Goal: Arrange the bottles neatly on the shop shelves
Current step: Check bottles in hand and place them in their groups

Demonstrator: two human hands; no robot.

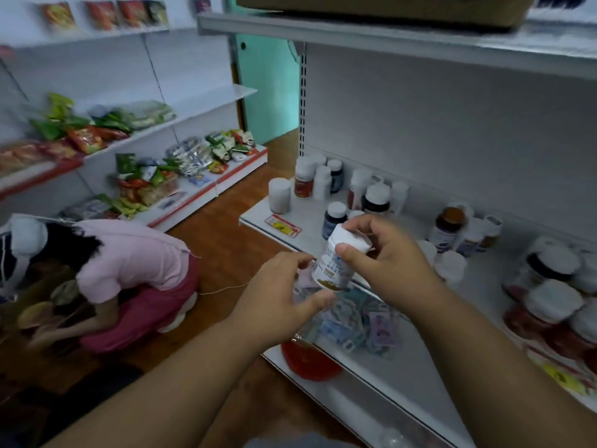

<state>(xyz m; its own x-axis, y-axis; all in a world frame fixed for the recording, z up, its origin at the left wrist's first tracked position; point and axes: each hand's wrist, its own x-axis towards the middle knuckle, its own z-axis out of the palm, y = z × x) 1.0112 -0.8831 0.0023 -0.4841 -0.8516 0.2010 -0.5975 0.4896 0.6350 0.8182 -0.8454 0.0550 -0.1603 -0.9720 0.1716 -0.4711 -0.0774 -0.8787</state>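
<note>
A white labelled bottle [334,263] is held tilted in front of the middle shelf [310,218]. My right hand [387,253] grips its white cap end from above. My left hand [284,295] has fingers at its lower end, thumb under the base. Many bottles stand loosely on the shelf: a white one [279,195] near the left edge, a cluster of white, red and dark bottles [323,179] behind it, a dark blue one [334,218] just past my hands, and larger white-capped jars [549,286] at the right.
A lower shelf [355,367] holds flat packets [361,321] and a red lid-like object [307,360]. A cardboard box [387,8] sits on the top shelf. A person in pink [135,273] crouches on the wooden floor at left, beside shelves of snack packets [145,176].
</note>
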